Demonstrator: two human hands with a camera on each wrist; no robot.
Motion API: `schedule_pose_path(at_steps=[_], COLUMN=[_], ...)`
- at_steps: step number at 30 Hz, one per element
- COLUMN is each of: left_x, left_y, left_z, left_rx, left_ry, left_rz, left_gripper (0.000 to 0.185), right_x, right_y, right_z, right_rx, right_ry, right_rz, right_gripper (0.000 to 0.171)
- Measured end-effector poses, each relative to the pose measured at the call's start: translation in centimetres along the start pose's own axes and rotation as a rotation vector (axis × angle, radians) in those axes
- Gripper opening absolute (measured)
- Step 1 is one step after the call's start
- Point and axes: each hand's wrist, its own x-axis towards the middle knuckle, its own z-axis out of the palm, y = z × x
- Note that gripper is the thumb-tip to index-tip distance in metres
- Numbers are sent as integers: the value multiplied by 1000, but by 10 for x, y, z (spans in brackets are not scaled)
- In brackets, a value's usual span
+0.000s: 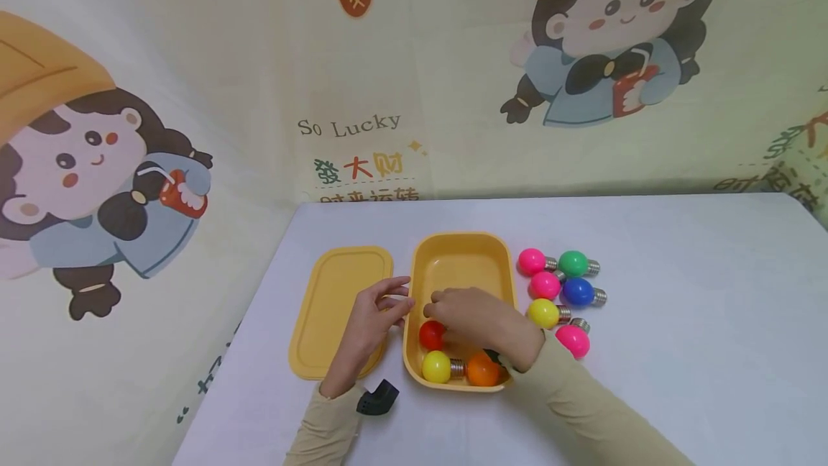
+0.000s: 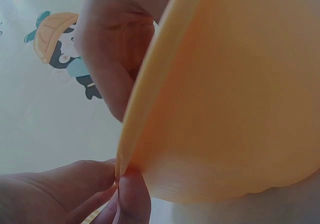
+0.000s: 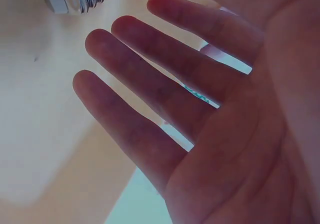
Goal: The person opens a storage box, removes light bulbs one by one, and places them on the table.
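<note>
The right hand [image 1: 481, 322] is inside the yellow rectangular plastic box [image 1: 462, 254] on the white bench [image 1: 679, 322], fingers extended and spread, holding nothing, directly above the red round plastic bulb [image 1: 430, 335]. A yellow bulb [image 1: 436, 367] and an orange bulb [image 1: 483, 371] lie at the box's near end. The left hand [image 1: 375, 311] pinches the box's left rim. The yellow flat lid [image 1: 336, 300] lies just left of the box.

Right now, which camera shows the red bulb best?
The head view: the red bulb lies in the yellow box, partly under the right hand. The right wrist view shows only its metal screw base and a red sliver at the top edge. The left wrist view shows none of it.
</note>
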Motion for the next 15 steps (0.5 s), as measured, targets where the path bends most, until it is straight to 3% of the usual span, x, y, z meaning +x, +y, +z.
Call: schedule_pose_path(at_steps=[15], left_x=[0], left_y=[1], left_z=[0], left_rx=[0], left_ry=[6], left_rz=[-4], left_gripper=[41], right_x=[6], right_y=[-3], right_z=[4], right_rx=[34], right_ry=[-50], right_rz=[13], right_gripper=[27])
